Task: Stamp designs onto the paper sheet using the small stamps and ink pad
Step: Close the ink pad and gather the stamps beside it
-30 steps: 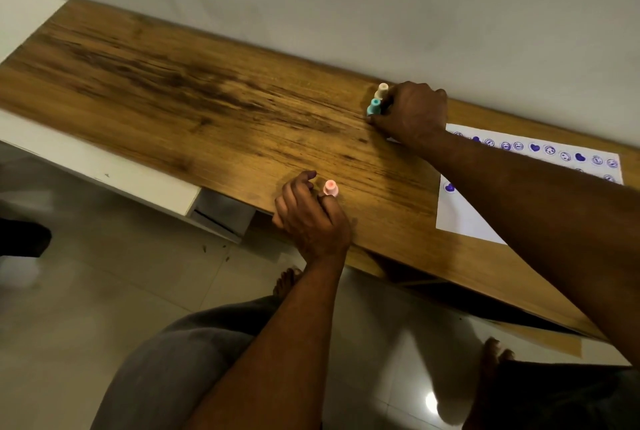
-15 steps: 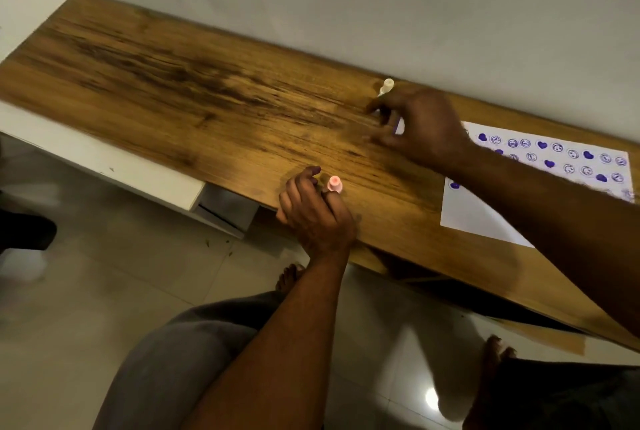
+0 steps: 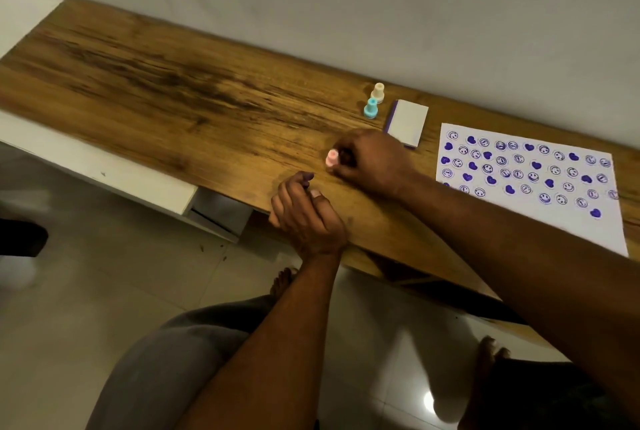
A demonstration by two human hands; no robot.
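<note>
My right hand grips a small pink stamp just above the wooden table. My left hand rests at the table's front edge, fingers loosely curled with purple ink on a fingertip, holding nothing. A teal stamp and a cream stamp stand upright near the wall. Beside them lies the ink pad, white with a purple edge. The white paper sheet at the right is covered with several purple smiley and heart prints.
The wooden table runs along a pale wall. A white cabinet sits below its left end. My knees and bare feet show over the tiled floor under the table's edge.
My right hand left the teal and cream stamps by the wall and came forward. The pink stamp passed from my left hand to my right hand. The camera shifted, showing more paper.
</note>
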